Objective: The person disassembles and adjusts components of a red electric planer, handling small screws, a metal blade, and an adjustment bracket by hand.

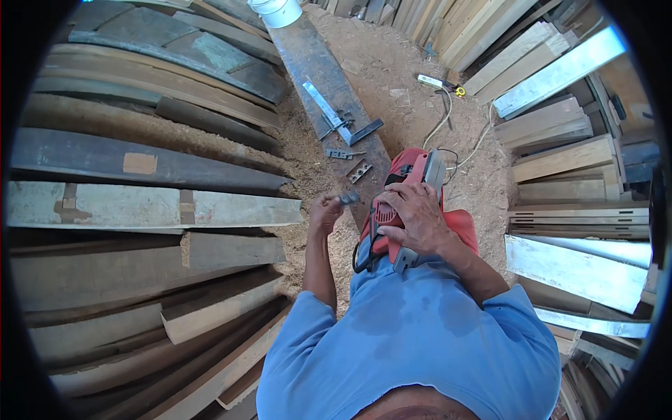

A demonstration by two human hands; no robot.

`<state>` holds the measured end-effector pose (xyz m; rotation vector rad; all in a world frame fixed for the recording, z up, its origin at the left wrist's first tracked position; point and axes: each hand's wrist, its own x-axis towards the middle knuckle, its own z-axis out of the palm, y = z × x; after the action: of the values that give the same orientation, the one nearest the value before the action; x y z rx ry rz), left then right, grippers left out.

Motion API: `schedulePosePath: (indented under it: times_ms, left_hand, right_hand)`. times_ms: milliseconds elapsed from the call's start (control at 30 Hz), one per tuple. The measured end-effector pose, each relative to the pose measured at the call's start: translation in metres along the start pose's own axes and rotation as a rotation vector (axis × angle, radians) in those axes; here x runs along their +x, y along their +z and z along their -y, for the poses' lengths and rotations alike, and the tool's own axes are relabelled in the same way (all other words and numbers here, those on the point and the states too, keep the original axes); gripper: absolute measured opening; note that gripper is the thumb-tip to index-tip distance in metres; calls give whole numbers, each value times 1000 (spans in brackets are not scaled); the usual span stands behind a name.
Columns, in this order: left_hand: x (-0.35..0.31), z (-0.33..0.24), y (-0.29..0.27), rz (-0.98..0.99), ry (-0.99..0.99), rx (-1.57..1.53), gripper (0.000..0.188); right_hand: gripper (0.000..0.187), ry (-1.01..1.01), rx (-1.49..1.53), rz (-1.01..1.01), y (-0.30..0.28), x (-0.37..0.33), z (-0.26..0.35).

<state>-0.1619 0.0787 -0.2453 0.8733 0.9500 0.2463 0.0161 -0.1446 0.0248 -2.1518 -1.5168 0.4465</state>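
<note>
A red and grey electric power planer [409,166] rests across my lap. My right hand [418,217] lies over its body, fingers curved around the casing. Left of it, my left hand [326,211] pinches a small dark grey metal piece [348,198] whose exact kind I cannot make out. On the plank bench [297,56] just ahead lies a metal block with holes [360,171]. Beside that is a small grey metal part [339,153] with a thin tool next to it. Farther along, a try square [329,108] lies on the plank.
Stacked boards [140,203] fill the left side, and more timber [560,133] leans along the right. A white bucket [276,10] stands at the bench's far end. A pale cord [446,115] runs over the sawdust-covered floor [378,77] near a power strip [429,81].
</note>
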Motion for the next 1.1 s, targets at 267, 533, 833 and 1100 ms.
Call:
schedulePosePath:
  times_ms: [267, 533, 833, 1100]
  left_hand:
    - [0, -5, -6, 12, 45, 625, 8]
    - [-10, -63, 60, 220, 284, -339, 7]
    - [-38, -72, 160, 473, 249, -690, 13]
    - [-63, -89, 152, 725, 417, -612, 17]
  right_hand:
    - [63, -25, 4, 6, 1, 2, 3]
    - [59, -19, 6, -4, 5, 8, -8]
    - [42, 166, 284, 5, -30, 72, -43]
    - [28, -22, -164, 603, 25, 194, -86]
